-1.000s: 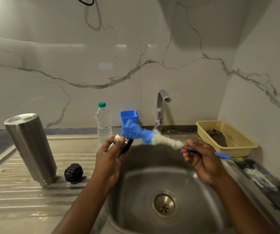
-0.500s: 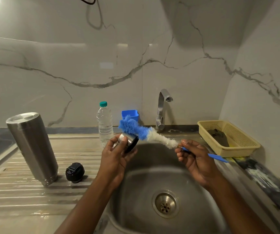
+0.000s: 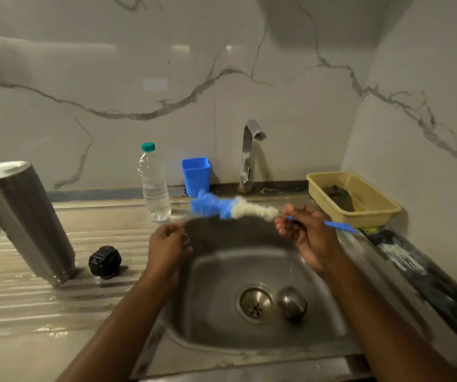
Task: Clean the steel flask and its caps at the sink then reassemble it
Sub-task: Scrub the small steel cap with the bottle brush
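The steel flask [image 3: 24,216] stands upside down on the wet drainboard at the left, with a black inner cap [image 3: 105,261] beside its mouth. A round steel cap [image 3: 292,302] lies in the sink basin [image 3: 221,271], just right of the drain [image 3: 255,303]. My left hand [image 3: 166,245] hovers over the basin's left rim, holding nothing, fingers loosely curled and blurred. My right hand [image 3: 311,238] pinches the thin blue handle of a blue-and-white bottle brush [image 3: 235,209], which points left above the back of the basin.
A clear water bottle [image 3: 154,183] and a blue cup [image 3: 196,175] stand behind the basin, left of the tap [image 3: 249,155]. A yellow basket [image 3: 351,199] holding a dark cloth sits at the right against the marble wall. The drainboard [image 3: 28,299] is ribbed and wet.
The steel cap has left my left hand and now lies in the basin by the drain. My left hand has dropped lower, and the brush has pulled away from it to the right.
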Demonstrator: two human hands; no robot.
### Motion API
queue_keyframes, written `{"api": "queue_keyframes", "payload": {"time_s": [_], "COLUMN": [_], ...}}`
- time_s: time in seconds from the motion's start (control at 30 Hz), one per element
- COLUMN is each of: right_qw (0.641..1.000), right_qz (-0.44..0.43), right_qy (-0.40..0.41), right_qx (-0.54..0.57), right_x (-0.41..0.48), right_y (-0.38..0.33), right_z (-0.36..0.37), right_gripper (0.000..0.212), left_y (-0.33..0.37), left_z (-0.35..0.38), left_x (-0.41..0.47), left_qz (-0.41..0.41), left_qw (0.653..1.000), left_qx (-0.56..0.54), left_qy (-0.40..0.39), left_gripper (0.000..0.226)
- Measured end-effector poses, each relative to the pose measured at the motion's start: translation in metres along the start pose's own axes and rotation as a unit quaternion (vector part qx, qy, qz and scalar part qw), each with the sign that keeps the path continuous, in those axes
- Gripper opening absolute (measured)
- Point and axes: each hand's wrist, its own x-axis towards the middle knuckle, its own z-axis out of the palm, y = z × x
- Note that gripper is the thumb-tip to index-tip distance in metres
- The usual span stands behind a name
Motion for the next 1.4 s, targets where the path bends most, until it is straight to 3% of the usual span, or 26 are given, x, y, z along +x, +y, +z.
{"api": "queue_keyframes", "payload": {"time_s": [0.1, 0.23, 0.3, 0.43, 0.53, 0.73, 0.83, 0.97, 1.07, 1.2, 1.33, 1.4], "right_qw": [0.999, 0.998, 0.997, 0.996, 0.996, 0.995, 0.996, 0.995, 0.993, 0.992, 0.993, 0.993], "right_qz": [-0.023, -0.021, -0.025, -0.023, -0.018, -0.018, -0.014, -0.014, -0.014, -0.014, -0.016, -0.013], "right_qy": [0.030, 0.035, 0.043, 0.045, 0.040, 0.045, 0.039, 0.040, 0.047, 0.052, 0.046, 0.039], "right_qx": [0.036, 0.053, 0.067, 0.075, 0.072, 0.089, 0.085, 0.095, 0.106, 0.117, 0.108, 0.110], "right_x": [0.007, 0.012, 0.015, 0.019, 0.022, 0.025, 0.025, 0.026, 0.026, 0.025, 0.024, 0.023], "right_y": [-0.003, -0.007, -0.009, -0.009, -0.008, -0.008, -0.008, -0.010, -0.012, -0.012, -0.011, -0.011], "right_z": [-0.009, -0.014, -0.018, -0.020, -0.020, -0.021, -0.021, -0.022, -0.023, -0.024, -0.022, -0.021], "right_gripper": [0.012, 0.012, 0.011, 0.012, 0.014, 0.014, 0.015, 0.016, 0.017, 0.013, 0.014, 0.014], "left_y": [-0.011, -0.036, -0.052, -0.086, -0.103, -0.128, -0.144, -0.155, -0.150, -0.118, -0.068, -0.046], "left_z": [0.010, 0.045, 0.064, 0.098, 0.114, 0.140, 0.156, 0.170, 0.171, 0.155, 0.114, 0.093], "left_x": [0.001, 0.009, 0.008, 0.010, 0.023, 0.038, 0.034, 0.031, 0.031, 0.042, 0.039, 0.032], "left_qz": [0.018, 0.088, 0.100, 0.091, 0.101, 0.106, 0.097, 0.105, 0.110, 0.100, -0.008, -0.018], "left_qw": [0.979, 0.880, 0.834, 0.789, 0.756, 0.728, 0.734, 0.732, 0.755, 0.816, 0.912, 0.947], "left_qx": [0.169, 0.402, 0.467, 0.518, 0.564, 0.592, 0.582, 0.587, 0.567, 0.497, 0.337, 0.253], "left_qy": [-0.112, -0.237, -0.276, -0.316, -0.316, -0.329, -0.337, -0.329, -0.312, -0.277, -0.234, -0.197], "left_gripper": [0.019, 0.026, 0.044, 0.086, 0.092, 0.100, 0.096, 0.073, 0.055, 0.007, 0.013, 0.021]}}
